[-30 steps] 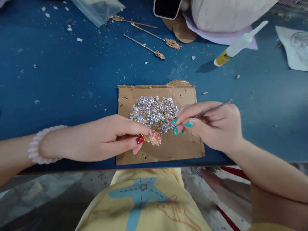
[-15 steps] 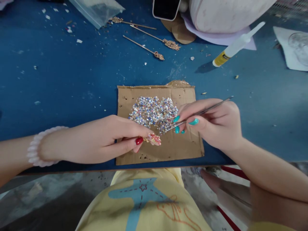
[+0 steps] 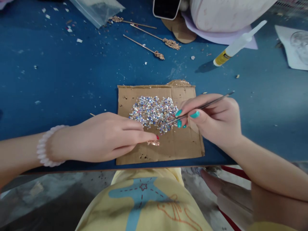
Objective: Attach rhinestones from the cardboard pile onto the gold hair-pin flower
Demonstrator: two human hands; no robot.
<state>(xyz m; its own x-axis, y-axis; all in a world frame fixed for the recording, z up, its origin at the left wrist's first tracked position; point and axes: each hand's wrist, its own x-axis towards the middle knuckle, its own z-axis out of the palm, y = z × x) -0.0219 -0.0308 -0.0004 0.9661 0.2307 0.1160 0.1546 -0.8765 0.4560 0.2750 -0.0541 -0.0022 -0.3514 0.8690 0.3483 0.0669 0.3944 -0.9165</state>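
My left hand [image 3: 108,138], with a pale bead bracelet, is closed round a hair stick. Its ornate gold-toned head [image 3: 154,143] shows beyond my fingers, while my index finger stretches across above it. A thin end of the stick pokes out behind the hand; the rest is hidden. In my right hand [image 3: 214,122] a pair of metal tweezers [image 3: 204,105] is pinched, tips pointing left at the near right part of a pile of small shiny rhinestones [image 3: 154,110]. I cannot tell whether the tips hold a stone. The pile lies on a flat cardboard piece [image 3: 178,147].
Further back on the blue table [image 3: 60,73] lie several gold-toned hair sticks [image 3: 144,46] and a clear plastic bag [image 3: 96,11]. A glue bottle [image 3: 231,49] stands at the back right, near a phone [image 3: 166,8] and a whitish rounded object [image 3: 226,14].
My left hand has turned the hair stick, so its pink-stoned face is out of sight and a thin end shows behind. My right hand has moved the tweezer tips slightly up into the rhinestones.
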